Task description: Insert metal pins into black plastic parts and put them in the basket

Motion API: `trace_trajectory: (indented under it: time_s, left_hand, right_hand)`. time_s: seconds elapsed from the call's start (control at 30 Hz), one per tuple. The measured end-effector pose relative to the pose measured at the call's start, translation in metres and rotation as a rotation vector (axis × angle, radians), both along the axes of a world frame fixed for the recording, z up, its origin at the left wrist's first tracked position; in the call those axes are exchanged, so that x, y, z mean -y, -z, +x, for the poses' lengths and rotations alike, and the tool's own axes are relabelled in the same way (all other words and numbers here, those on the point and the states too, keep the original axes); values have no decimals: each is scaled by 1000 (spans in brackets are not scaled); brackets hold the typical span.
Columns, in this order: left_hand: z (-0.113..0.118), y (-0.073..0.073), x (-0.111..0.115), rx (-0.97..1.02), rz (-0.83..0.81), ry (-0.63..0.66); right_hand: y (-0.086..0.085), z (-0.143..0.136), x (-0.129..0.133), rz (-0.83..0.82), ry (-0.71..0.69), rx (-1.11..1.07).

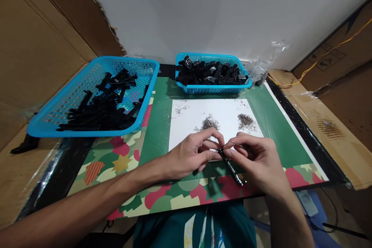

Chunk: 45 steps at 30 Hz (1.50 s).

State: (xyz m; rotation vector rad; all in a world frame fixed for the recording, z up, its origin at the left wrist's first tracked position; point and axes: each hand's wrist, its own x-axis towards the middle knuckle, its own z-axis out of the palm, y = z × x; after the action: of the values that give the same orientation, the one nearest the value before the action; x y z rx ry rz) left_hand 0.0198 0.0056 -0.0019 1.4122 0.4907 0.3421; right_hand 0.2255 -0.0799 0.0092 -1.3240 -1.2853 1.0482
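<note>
My left hand (194, 153) is closed, thumb and fingers pinching the upper end of a slim black plastic strip (232, 171). The strip slants down toward the table's front edge, with small shiny bits along it. My right hand (258, 155) is closed too, its fingertips meeting the same end of the strip. A thin metal tool (236, 144) lies among its fingers; the rest of it is hidden. Just beyond the hands, a dark pile of tiny metal pieces (210, 121) and a second pile (245, 121) lie on a white sheet (186, 135).
A large blue basket (155, 81) at the left holds black strips (101, 112). Behind the sheet, a smaller blue basket (215, 90) contains short black parts (221, 73). A clear plastic bag (260, 69) stands beside it. Cardboard (322, 124) borders the right side.
</note>
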Motion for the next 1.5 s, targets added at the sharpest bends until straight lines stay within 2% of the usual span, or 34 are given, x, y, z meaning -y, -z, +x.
trace_trajectory:
  time_s: [0.4, 0.57, 0.77, 0.9, 1.03, 1.13, 1.3, 1.5]
  left_hand:
    - [0, 1, 1, -13, 2, -16]
    - [0, 1, 1, -5, -1, -28]
    - [1, 4, 1, -1, 61, -52]
    - [1, 5, 1, -57, 159, -104]
    - [1, 4, 0, -66, 272, -160]
    - [2, 4, -1, -23, 353, -224]
    - [3, 8, -1, -36, 502, -288]
    - [2, 14, 1, -99, 658, -287]
  right_hand:
    - [-6, -2, 1, 155, -4, 186]
    - [-5, 1, 3, 164, -56, 181]
    - [-4, 10, 4, 76, -124, 102]
    - [-3, 16, 3, 1, -183, 92]
    - [-2, 21, 0, -2, -202, 99]
    - [0, 23, -1, 19, -169, 123]
    - [3, 27, -2, 43, -34, 224]
    - [1, 21, -3, 182, 103, 392]
